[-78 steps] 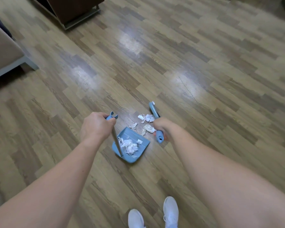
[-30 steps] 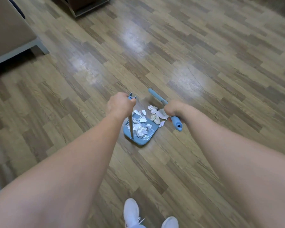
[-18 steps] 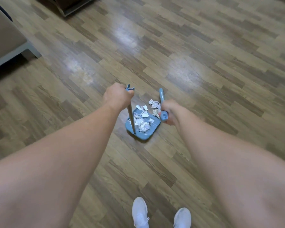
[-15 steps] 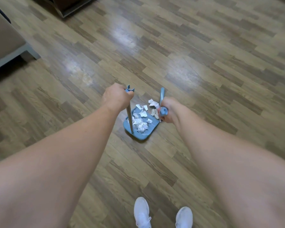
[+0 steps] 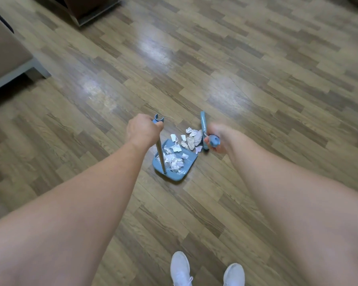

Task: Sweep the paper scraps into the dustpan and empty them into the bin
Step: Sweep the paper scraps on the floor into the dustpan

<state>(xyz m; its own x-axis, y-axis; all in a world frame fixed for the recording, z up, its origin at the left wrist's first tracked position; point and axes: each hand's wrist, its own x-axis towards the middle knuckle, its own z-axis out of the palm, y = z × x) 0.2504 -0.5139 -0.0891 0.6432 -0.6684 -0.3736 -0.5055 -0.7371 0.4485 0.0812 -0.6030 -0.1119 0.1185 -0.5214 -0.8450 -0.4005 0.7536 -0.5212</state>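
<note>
A blue dustpan [image 5: 182, 174] rests on the wooden floor ahead of my feet, with a heap of white paper scraps [image 5: 174, 159] inside it. More crumpled scraps [image 5: 191, 139] lie at its open mouth. My left hand [image 5: 142, 129] grips the top of the dustpan's upright handle [image 5: 160, 149]. My right hand [image 5: 215, 139] grips the blue broom handle [image 5: 212, 140]. The blue broom head [image 5: 203, 123] stands on the floor right beside the loose scraps. No bin is in view.
A beige sofa on a grey base [image 5: 6, 65] stands at the far left. A dark brown cabinet on a metal frame [image 5: 91, 9] sits at the top left. My white shoes [image 5: 207, 269] are at the bottom edge. Wooden floor stretches to the right.
The broom has swung toward the dustpan, pushing the loose scraps up to its mouth, and more paper now lies inside. My left hand has kept hold of the dustpan handle.
</note>
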